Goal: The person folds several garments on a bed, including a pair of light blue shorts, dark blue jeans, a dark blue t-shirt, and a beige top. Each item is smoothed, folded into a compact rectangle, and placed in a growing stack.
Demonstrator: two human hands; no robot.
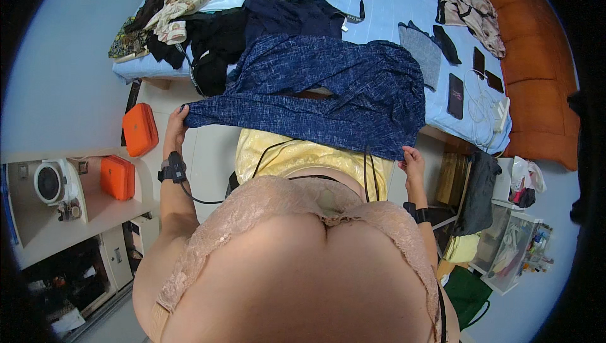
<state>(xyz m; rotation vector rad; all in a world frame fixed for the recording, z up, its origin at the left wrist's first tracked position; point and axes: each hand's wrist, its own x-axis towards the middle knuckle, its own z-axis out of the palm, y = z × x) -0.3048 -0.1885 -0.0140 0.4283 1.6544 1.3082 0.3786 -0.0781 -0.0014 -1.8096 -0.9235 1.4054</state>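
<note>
A pair of dark blue, white-flecked trousers [326, 82] is spread sideways before me, partly over the bed's edge and partly hanging in front of it. My left hand [177, 127] grips the end of the nearer leg at the left. At the near right corner of the cloth, my right hand [411, 159] has its thumb and fingers pinched together on the edge. Between my hands the nearer leg is drawn fairly straight, while the farther part lies creased. Below the trousers, yellow cloth [312, 151] covers my lap.
Dark garments [213, 35] and a navy garment [293, 18] lie on the blue-sheeted bed [378, 16]. Phones [456, 95] and white cables [478, 106] lie at its right, by a brown padded headboard [535, 73]. Orange cases [140, 129] and a shelf unit [109, 215] stand left.
</note>
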